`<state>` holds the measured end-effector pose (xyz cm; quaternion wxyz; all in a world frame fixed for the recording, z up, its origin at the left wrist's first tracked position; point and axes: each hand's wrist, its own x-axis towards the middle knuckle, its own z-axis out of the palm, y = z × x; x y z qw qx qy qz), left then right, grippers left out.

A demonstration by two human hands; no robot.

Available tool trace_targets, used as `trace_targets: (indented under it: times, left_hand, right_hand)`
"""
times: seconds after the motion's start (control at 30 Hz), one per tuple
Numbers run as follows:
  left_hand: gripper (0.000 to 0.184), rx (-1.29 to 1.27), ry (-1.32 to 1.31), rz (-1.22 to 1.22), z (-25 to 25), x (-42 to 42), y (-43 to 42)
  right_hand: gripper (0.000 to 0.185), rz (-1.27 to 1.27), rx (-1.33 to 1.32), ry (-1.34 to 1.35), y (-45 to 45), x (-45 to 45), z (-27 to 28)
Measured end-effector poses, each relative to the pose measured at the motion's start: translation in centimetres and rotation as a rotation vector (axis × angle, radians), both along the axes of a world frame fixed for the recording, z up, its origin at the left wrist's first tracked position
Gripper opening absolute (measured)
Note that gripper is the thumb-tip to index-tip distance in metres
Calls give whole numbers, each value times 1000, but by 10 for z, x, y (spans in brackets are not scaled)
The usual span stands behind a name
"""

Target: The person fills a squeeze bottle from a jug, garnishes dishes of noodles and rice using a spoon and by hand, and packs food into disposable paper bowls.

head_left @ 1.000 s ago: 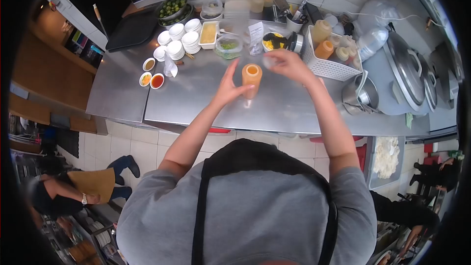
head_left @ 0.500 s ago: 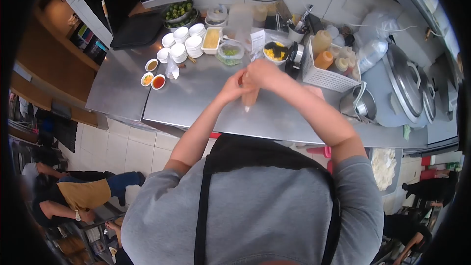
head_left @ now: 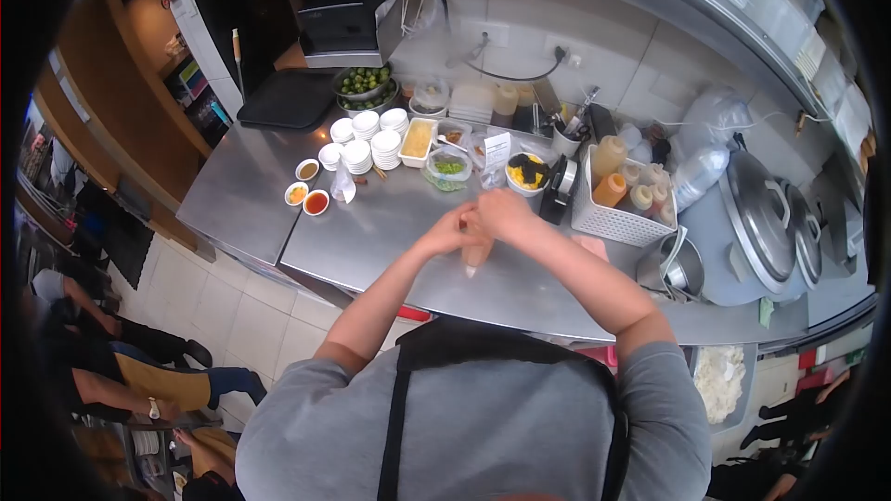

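An orange squeeze bottle [head_left: 477, 251] is on the steel counter, its top hidden under my hands. My left hand [head_left: 450, 230] is closed around the bottle's upper part. Over the bottle's top, my right hand [head_left: 504, 214] is closed; the cap, if it is there, is hidden by the fingers. Beyond my hands lie a clear tub of chopped greens [head_left: 449, 165] and a bowl of yellow and black food [head_left: 527, 173]. Three small sauce cups, one with red sauce [head_left: 316, 201], sit to the left.
Stacked white cups [head_left: 385, 148] and a yellow-filled tray [head_left: 417, 143] stand at the back left. A white basket of bottles [head_left: 620, 221], a metal pot [head_left: 682, 270] and large lids [head_left: 758, 213] are on the right. Other people stand at the lower left and lower right.
My right hand, earlier apart from the bottle with a small pale item, has come onto its top. My left hand has closed on the bottle. The view has tilted up, showing a printer and shelf.
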<state>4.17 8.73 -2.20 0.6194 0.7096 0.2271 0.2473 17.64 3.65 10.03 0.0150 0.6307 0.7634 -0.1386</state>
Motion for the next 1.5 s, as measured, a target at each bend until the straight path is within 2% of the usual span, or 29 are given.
trace_targets:
  times: [0.03, 0.1, 0.23, 0.3, 0.43, 0.5, 0.53, 0.6, 0.63, 0.7, 0.73, 0.83, 0.87, 0.9, 0.93, 0.97, 1.0, 1.03, 1.1, 1.17, 1.2, 1.23, 1.27, 1.3, 1.37, 1.4, 1.47, 1.5]
  left_hand:
    - [72, 4, 0, 3, 2, 0, 0]
    - [73, -53, -75, 34, 5, 1, -4]
    - [76, -16, -131, 197, -19, 13, -13]
    - [81, 148, -28, 448, -30, 21, -20]
    - [85, 254, -38, 452, -18, 21, -16]
    - [83, 229, -170, 380, -1, 24, -17]
    - [83, 223, -165, 379, 4, 25, -18]
    - [78, 129, 62, 303, 10, 27, -16]
    - [78, 116, 72, 293, 1, 31, -14]
    - [73, 310, 124, 480, -23, 39, -12]
    - [73, 290, 141, 455, -24, 40, -14]
    - [71, 188, 88, 499, -21, 43, -18]
    - [72, 284, 117, 497, -14, 43, -19]
    - [72, 390, 140, 493, -8, 41, -21]
    - [72, 384, 147, 464, -4, 39, -23]
    - [68, 501, 217, 475, 0, 37, -23]
    - [65, 618, 285, 487, 3, 35, -23]
    - [65, 613, 285, 468, 6, 32, -21]
    - [61, 567, 207, 412, 11, 26, -20]
    - [58, 524, 241, 355, 20, 21, -22]
    - [57, 554, 253, 373, 20, 19, -22]
    - [57, 586, 263, 395, 20, 16, -21]
    - [57, 580, 269, 385, 22, 12, -21]
    - [55, 538, 261, 401, 26, 6, -22]
    - [53, 490, 263, 419, 25, -11, -21]
    - [52, 480, 260, 449, 23, -21, -21]
    - [50, 464, 266, 483, 23, -40, -24]
    - [48, 423, 276, 516, 28, -50, -29]
  right_hand:
    - [35, 3, 4, 0, 0, 4, -1]
    - [34, 192, 66, 130, -3, 17, -5]
    - [37, 179, 93, 127, -6, 19, -10]
    - [39, 114, 107, 108, -8, 17, -12]
    - [40, 117, 187, 178, -16, 25, -6]
    - [43, 241, 557, 26, -9, 35, -22]
    - [43, 239, 551, 31, -8, 36, -25]
    - [48, 241, 476, 3, 1, 40, -28]
    - [48, 230, 463, 10, 3, 42, -34]
    - [49, 241, 484, -38, 6, 48, -53]
    - [50, 211, 587, 30, 8, 46, -61]
    - [49, 72, 594, 27, -1, 43, -69]
    - [49, 37, 570, 32, -9, 50, -62]
    - [47, 13, 406, 156, -14, 58, -48]
    - [45, -7, 250, 281, -14, 67, -42]
    - [45, -32, 245, 286, -12, 87, -52]
    - [42, -163, 170, 360, -15, 119, -73]
    - [39, -290, 94, 431, -24, 150, -96]
    - [31, -505, 125, 453, -63, 200, -148]
    - [16, -403, 725, 250, -94, 216, -198]
    - [16, -419, 716, 248, -115, 214, -194]
    - [15, -582, 591, 275, -138, 207, -175]
    - [15, -741, 459, 303, -155, 201, -167]
    - [15, -750, 448, 308, -168, 205, -172]
    - [32, -933, 285, 400, -189, 214, -183]
    - [32, -933, 272, 406, -194, 204, -185]
    - [52, -681, 602, 122, -198, 183, -184]
    - [52, -678, 592, 129, -192, 176, -196]
